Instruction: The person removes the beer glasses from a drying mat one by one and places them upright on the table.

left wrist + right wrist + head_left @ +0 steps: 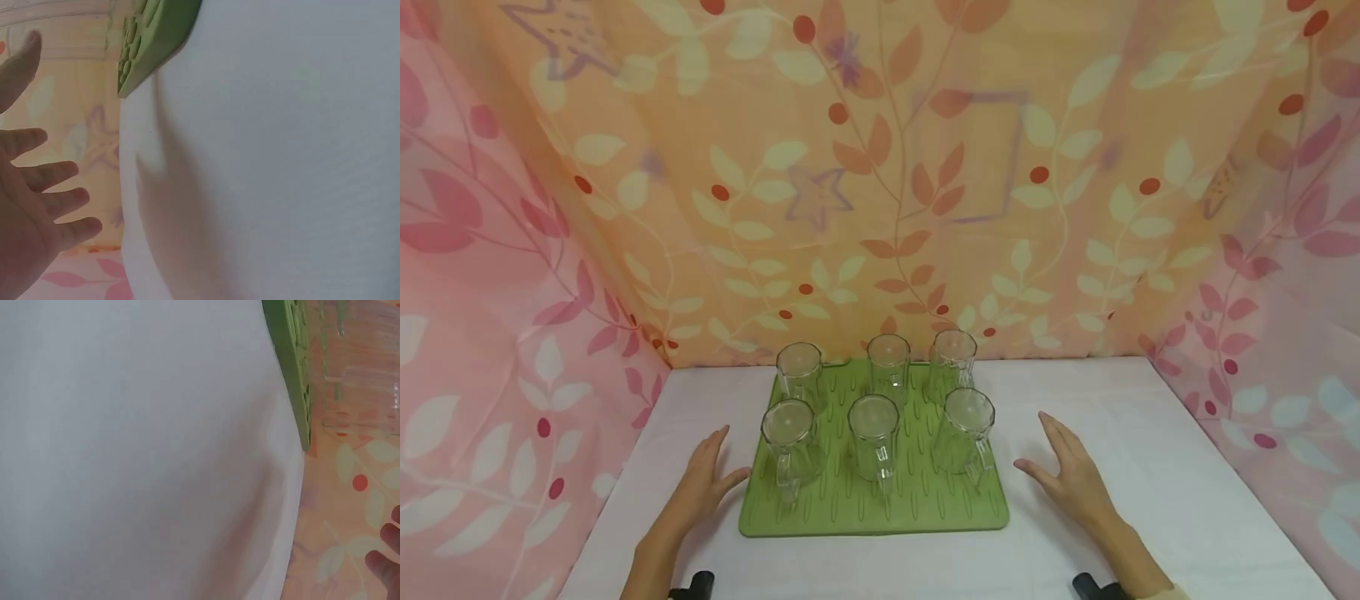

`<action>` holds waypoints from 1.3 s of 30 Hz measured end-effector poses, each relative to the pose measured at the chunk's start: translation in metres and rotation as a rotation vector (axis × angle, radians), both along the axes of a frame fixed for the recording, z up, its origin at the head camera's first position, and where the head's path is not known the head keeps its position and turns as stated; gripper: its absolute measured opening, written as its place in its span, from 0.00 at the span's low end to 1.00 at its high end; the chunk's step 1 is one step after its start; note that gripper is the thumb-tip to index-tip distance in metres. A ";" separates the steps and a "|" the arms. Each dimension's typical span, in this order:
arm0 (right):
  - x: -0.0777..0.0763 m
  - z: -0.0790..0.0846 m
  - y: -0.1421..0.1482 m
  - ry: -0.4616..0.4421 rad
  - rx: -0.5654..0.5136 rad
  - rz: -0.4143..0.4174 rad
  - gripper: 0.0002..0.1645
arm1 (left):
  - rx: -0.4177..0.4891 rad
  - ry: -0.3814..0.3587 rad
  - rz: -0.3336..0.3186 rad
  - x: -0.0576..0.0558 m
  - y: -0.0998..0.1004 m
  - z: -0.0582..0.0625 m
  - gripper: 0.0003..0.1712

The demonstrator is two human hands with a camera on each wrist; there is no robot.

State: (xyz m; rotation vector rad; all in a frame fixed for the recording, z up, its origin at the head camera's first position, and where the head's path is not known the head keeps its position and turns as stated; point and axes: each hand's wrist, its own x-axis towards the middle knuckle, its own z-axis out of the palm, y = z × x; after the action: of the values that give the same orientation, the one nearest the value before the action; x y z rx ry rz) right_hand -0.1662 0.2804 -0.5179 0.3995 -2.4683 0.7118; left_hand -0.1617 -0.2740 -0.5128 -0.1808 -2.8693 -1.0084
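Note:
Several clear glass mugs stand in two rows on a green ridged mat (820, 515). In the front row are a left mug (790, 442), a middle mug (874, 437) and a right mug (964, 433), their handles toward me. Behind them stand a left mug (800, 371), a middle mug (889, 371) and a right mug (952, 367). My left hand (703, 479) is held beside the mat's left edge, fingers spread and holding nothing. To the right of the mat, my right hand (1067, 475) has its fingers extended, also with nothing in it.
The mat lies on a white table (880, 571). A patterned orange cloth (880, 208) hangs behind the table, and pink patterned cloth (475, 375) closes in both sides. Black wrist straps show at the bottom edge.

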 end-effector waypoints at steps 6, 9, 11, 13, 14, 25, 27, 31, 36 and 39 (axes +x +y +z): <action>0.003 -0.003 -0.010 0.074 -0.113 0.084 0.51 | 0.087 -0.071 -0.020 0.005 0.000 -0.002 0.61; 0.005 -0.002 -0.016 0.073 -0.179 0.133 0.48 | 0.093 -0.119 -0.022 0.008 0.001 0.000 0.62; 0.006 -0.001 -0.020 0.057 -0.218 0.166 0.46 | 0.094 -0.147 -0.026 0.011 0.003 0.001 0.62; 0.006 -0.002 -0.023 0.032 -0.248 0.194 0.44 | 0.095 -0.170 -0.032 0.013 0.004 0.003 0.62; 0.006 -0.003 -0.025 0.021 -0.259 0.206 0.43 | 0.095 -0.187 -0.034 0.015 0.005 0.004 0.62; 0.011 -0.015 -0.042 -0.067 -0.494 0.350 0.35 | 0.103 -0.265 -0.099 0.024 0.019 0.000 0.63; 0.013 -0.015 -0.045 -0.077 -0.530 0.383 0.33 | 0.101 -0.252 -0.115 0.025 0.021 -0.002 0.63; 0.015 -0.013 -0.053 -0.087 -0.570 0.422 0.29 | 0.079 -0.213 -0.152 0.027 0.026 -0.004 0.63; 0.018 -0.015 -0.061 -0.094 -0.583 0.410 0.25 | 0.054 -0.200 -0.158 0.030 0.030 -0.003 0.63; 0.019 -0.016 -0.065 -0.093 -0.583 0.391 0.24 | 0.053 -0.216 -0.139 0.030 0.031 -0.004 0.63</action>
State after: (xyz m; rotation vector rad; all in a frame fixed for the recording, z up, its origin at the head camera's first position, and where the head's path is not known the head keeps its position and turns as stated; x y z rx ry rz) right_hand -0.1468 0.2155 -0.5342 0.6301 -2.1409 1.5831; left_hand -0.1315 -0.2432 -0.5169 -0.2881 -3.0542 -1.1963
